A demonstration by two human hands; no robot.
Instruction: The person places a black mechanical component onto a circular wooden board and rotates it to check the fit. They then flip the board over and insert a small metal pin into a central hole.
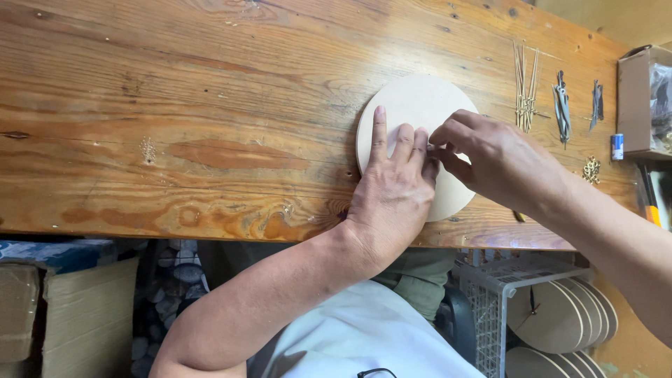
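Observation:
A pale round wooden disc (pixel 413 105) lies flat on the wooden workbench (pixel 210 105). My left hand (pixel 392 189) presses flat on the disc's lower left part, fingers stretched out and close together. My right hand (pixel 490 161) comes in from the right, thumb and forefinger pinched at a small spot near the disc's middle, right beside my left fingertips. Whatever it pinches is too small to make out.
At the bench's right end lie thin gold rods (pixel 525 87), dark metal pieces (pixel 562 105), a small gold ornament (pixel 591 169) and a brown box (pixel 640 101). Below the bench a wire basket (pixel 490 308) holds several more discs (pixel 560 318). Cardboard boxes (pixel 66 315) stand at lower left.

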